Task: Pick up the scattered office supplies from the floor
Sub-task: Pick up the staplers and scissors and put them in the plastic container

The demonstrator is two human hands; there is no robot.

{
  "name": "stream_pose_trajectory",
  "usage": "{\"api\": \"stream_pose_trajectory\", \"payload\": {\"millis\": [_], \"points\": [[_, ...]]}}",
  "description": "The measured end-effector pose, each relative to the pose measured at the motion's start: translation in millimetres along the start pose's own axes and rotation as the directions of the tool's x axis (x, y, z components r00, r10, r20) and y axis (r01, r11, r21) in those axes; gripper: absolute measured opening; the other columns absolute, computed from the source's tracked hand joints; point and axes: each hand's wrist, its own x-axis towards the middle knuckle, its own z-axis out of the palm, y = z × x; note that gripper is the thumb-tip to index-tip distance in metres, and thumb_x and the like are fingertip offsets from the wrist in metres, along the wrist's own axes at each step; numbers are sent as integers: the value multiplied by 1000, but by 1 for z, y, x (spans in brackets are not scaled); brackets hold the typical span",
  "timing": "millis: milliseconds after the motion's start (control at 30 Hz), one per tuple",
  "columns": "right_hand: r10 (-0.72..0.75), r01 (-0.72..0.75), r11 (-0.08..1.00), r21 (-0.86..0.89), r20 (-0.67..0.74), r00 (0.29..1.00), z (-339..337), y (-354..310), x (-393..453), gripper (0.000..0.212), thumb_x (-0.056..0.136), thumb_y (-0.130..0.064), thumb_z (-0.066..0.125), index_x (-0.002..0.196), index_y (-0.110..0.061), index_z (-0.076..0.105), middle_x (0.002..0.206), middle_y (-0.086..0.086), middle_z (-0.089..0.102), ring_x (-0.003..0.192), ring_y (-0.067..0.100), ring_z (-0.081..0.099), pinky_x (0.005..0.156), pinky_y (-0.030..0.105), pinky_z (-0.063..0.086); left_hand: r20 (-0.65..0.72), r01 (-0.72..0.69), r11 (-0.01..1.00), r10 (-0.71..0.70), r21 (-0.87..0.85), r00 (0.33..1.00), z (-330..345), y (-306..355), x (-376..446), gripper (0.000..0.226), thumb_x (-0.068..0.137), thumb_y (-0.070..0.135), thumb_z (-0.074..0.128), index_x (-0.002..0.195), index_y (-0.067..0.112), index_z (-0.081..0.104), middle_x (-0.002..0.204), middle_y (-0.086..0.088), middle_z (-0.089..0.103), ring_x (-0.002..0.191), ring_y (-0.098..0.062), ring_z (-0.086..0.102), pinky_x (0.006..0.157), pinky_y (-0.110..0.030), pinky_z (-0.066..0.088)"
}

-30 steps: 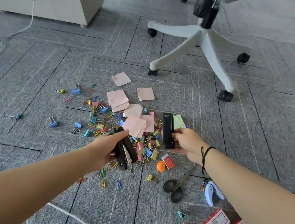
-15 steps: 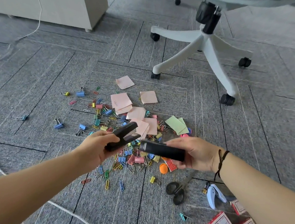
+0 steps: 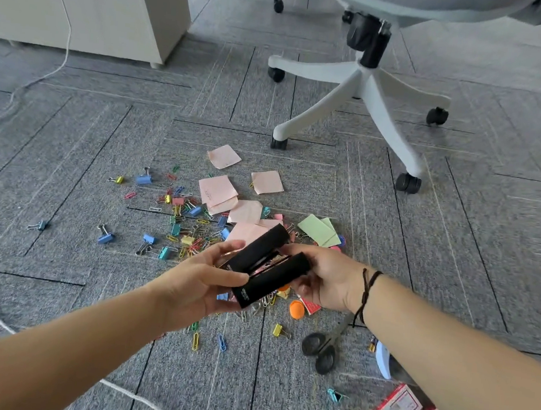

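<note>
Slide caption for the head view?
Both hands hold two black staplers together above scattered clips and sticky notes.

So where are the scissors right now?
In the head view, the scissors lie on the carpet at lower right, just under the right forearm, between the orange disc and the light blue tool.

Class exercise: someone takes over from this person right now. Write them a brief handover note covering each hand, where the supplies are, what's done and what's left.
Left hand grips one black stapler; right hand grips a second stapler, side by side above the floor.
Done: both staplers lifted.
Left on the carpet: sticky notes, binder clips, paper clips, scissors, staple boxes.
</note>
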Motion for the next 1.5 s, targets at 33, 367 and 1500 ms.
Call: {"api": "stream_pose_trajectory", "payload": {"millis": [33, 367, 1500], "points": [[-7, 7, 1000, -1, 2, 1000, 1, 1, 1, 18, 92, -26, 66, 82, -10, 63, 57, 3, 53, 36, 8, 44, 32, 17, 37, 7, 4, 1000, -4, 5, 1000, 0, 0, 0, 72, 71, -17, 70, 133, 18, 58, 128, -20, 68, 117, -47, 64, 90, -64, 55], [-104, 113, 976, -186, 59, 993, 6, -2, -3, 28, 99, -32, 58, 77, -16, 62, 52, -4, 53, 39, 4, 42, 35, 15, 29, 121, 109, 975, -134, 195, 984, 12, -3, -5, 67, 77, -17, 68, 138, 4, 48, 124, -28, 67, 115, -48, 65, 89, -57, 58], [-314, 46, -359, -932, 167, 934, -106, 91, -8, 18, 96, -26, 64, 110, -16, 61, 108, 2, 62, 98, 25, 59, 88, 34, 37, -2, 157, 958, -161, 241, 987, 37, -54, 6, 59, 73, -10, 75, 128, -1, 56, 110, -26, 72, 105, -42, 70, 83, -40, 63]]}}
